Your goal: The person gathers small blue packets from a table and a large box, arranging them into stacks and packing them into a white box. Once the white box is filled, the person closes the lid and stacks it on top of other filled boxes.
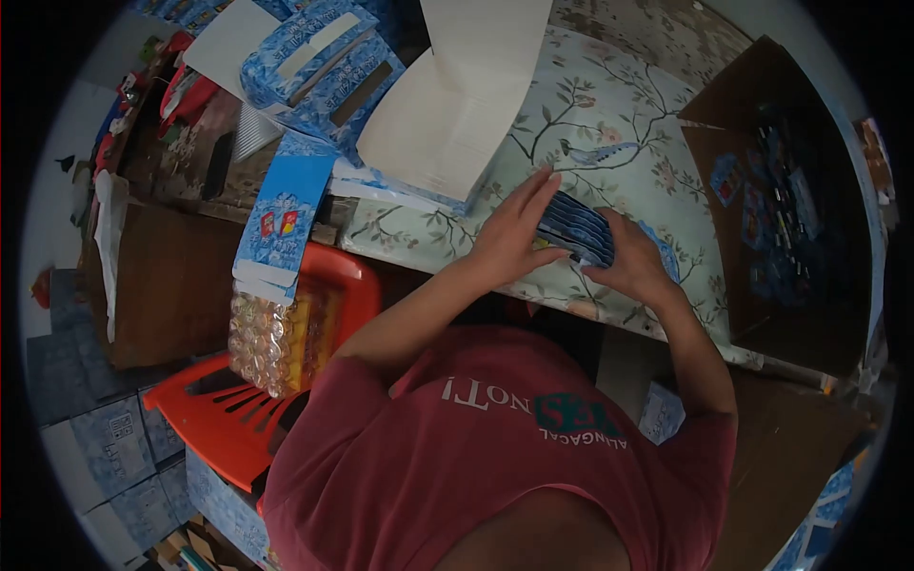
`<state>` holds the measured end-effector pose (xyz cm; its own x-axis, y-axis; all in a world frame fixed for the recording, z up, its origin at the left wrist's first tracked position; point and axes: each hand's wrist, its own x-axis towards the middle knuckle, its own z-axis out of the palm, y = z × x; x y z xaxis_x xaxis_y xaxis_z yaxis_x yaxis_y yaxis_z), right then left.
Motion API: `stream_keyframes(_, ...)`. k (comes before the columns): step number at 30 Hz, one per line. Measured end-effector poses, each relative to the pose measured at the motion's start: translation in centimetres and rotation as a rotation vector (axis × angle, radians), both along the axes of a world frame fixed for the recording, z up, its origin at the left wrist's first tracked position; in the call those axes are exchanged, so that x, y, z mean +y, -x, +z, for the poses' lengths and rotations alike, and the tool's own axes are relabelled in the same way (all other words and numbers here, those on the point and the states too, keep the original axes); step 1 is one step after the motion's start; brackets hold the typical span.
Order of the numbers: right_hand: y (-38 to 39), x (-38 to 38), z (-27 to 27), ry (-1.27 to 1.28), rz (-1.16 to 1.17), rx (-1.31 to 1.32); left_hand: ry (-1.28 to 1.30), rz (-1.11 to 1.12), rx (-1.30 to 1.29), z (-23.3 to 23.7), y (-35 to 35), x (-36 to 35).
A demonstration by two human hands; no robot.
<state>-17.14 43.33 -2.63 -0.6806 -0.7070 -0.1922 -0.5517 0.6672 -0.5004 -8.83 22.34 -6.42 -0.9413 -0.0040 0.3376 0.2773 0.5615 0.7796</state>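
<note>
Between my two hands, at the front edge of the table with its floral cloth (595,114), is a stack of dark blue packets (577,226). My left hand (517,228) presses against the stack's left side, its thumb low and its fingers pointing up. On the right side, my right hand (636,259) curls round the other end of the stack, thumb underneath. Some blue printed material (660,249) lies on the cloth just behind my right hand, partly hidden by it.
An open cardboard box (705,162) with blue packets stands at the right. Blue printed cartons (314,71) and white card (447,114) are at the upper left. A red chair (214,428) bears a clear plastic pack (262,343) on the left.
</note>
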Motion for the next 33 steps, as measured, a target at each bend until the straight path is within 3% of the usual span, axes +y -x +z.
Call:
stream_keyframes(2,0.3,-0.2,-0.2,0.002,-0.019,0.001,0.416,0.242,0.417,4.6,-1.3,-1.4)
stream_keyframes(3,0.5,-0.2,-0.5,0.024,-0.028,0.013,0.412,0.241,0.419,4.8,-1.4,-2.7)
stream_keyframes(5,0.4,-0.2,-0.8,0.045,-0.051,0.031,0.542,0.456,0.123,5.1,-0.3,-4.9)
stream_keyframes(6,0.3,-0.5,-0.7,0.037,-0.052,0.033,0.54,0.447,0.134,5.3,0.2,-4.8)
stream_keyframes(8,0.7,-0.6,-0.5,0.037,-0.064,0.055,0.621,0.286,-0.412,5.7,1.3,-4.7)
stream_keyframes(9,0.9,-0.2,-0.6,0.066,-0.112,-0.019,0.621,0.282,-0.402,5.3,1.8,-4.2)
stream_keyframes(11,1.6,0.8,-0.5,0.093,-0.161,-0.084,0.539,0.281,-0.105,3.8,3.1,-2.6)
stream_keyframes(13,1.9,3.1,-0.4,0.374,-0.381,-0.391,0.495,0.238,-0.126,3.0,4.4,-0.9)
stream_keyframes(14,2.2,4.8,-0.9,0.367,-0.382,-0.386,0.455,0.199,-0.154,2.8,4.9,-0.1)
stream_keyframes(16,2.3,7.6,-1.8,0.81,-0.592,-0.611,0.331,0.12,-0.157,3.4,4.8,1.7)
stream_keyframes(17,2.3,8.3,-1.7,0.803,-0.59,-0.604,0.215,0.04,-0.157,3.6,4.9,2.2)
stream_keyframes(18,2.1,8.8,-0.9,0.953,-0.641,-0.596,0.208,0.038,-0.155,3.6,5.1,2.3)
stream_keyframes(20,1.4,7.7,2.6,1.141,-0.638,-0.539,-0.027,0.2,0.472,3.4,4.8,1.8)
stream_keyframes(22,1.8,4.8,5.3,1.055,-0.541,-0.414,0.159,0.491,0.624,3.9,4.6,-1.5)
stream_keyframes(23,2.5,2.7,6.1,0.988,-0.472,-0.296,0.165,0.477,0.624,3.5,4.6,-2.5)
stream_keyframes(25,3.2,-1.9,7.2,0.797,-0.37,-0.082,-0.305,0.51,0.025,1.7,4.1,-4.1)
stream_keyframes(26,3.5,-4.0,7.5,0.676,-0.338,0.018,-0.296,0.516,0.029,0.7,4.1,-4.5)
stream_keyframes(27,4.2,-5.3,7.2,0.684,-0.329,0.013,-0.559,0.468,-0.097,-0.5,4.0,-4.9)
stream_keyframes(28,4.9,-6.7,6.4,0.478,-0.193,0.1,-0.822,0.412,-0.219,-0.4,4.0,-5.2)
stream_keyframes(29,5.6,-7.9,5.5,0.273,-0.059,0.188,-0.815,0.42,-0.208,-0.4,3.9,-5.3)
stream_keyframes(30,5.8,-8.8,4.1,0.278,-0.051,0.188,-0.828,0.462,-0.198,0.2,3.4,-4.6)
stream_keyframes(32,5.9,-9.8,1.5,-0.275,0.132,0.146,-0.767,0.501,-0.183,-0.1,3.0,-3.8)
stream_keyframes(33,6.3,-9.9,1.5,-0.281,0.128,0.143,-0.771,0.498,-0.188,0.0,2.9,-3.6)
